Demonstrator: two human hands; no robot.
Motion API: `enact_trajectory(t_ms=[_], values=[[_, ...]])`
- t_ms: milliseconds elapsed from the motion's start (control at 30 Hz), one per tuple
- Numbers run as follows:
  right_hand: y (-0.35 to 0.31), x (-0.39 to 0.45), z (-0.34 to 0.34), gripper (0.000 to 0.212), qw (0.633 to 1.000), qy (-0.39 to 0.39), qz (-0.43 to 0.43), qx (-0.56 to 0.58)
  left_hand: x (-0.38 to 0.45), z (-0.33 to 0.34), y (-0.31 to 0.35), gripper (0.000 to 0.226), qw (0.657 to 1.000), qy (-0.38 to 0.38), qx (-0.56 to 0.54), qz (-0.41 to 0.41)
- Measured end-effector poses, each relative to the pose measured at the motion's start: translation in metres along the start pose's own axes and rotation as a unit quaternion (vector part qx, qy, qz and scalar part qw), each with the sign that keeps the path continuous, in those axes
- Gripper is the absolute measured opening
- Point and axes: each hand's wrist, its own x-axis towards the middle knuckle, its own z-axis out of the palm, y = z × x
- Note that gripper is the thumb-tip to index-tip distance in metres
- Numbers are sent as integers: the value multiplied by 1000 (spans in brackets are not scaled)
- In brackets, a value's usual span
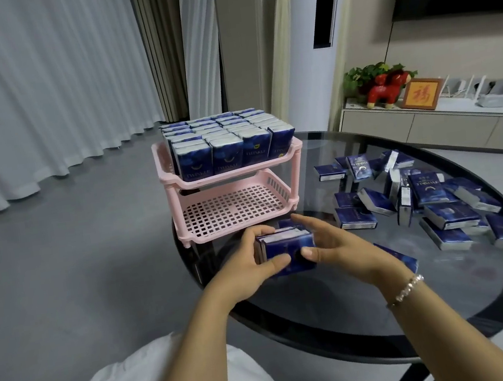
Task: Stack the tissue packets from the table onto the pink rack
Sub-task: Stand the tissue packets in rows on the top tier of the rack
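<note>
A two-tier pink rack (286, 200) stands at the left edge of the round dark glass table (338, 303). Its top tier is packed with upright blue tissue packets (226, 153); its lower grid shelf is bare. Just in front of the rack, both hands hold a small bundle of blue tissue packets (286, 248) between them. My left hand (253, 263) grips the bundle's left end, thumb on the front. My right hand (330, 243) holds the right side, thumb on the front and fingers stretched along the back. Several loose packets (430, 195) lie scattered on the table's right side.
One packet (403, 258) lies on the table under my right wrist, which wears a bead bracelet. Grey floor and curtains are to the left. A low cabinet (427, 125) with a red toy, a plant and a frame stands behind the table. A white cushion lies at bottom left.
</note>
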Motion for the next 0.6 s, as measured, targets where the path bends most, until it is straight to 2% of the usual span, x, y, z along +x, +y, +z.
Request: enact_trajectory(t_ms=[67,200,367,600], values=[[7,2,-6,66,1000,-25,6,-10,2,-1,-4,62,999,-35,27,-11],[19,7,-4,72,991,-4,7,-136,6,3,-14,82,993,-50,108,-21],[27,6,-6,84,988,-24,11,-149,5,6,-20,89,985,-49,167,-2],[28,10,-7,76,988,-16,-3,-155,8,17,-22,87,974,-65,214,-24]])
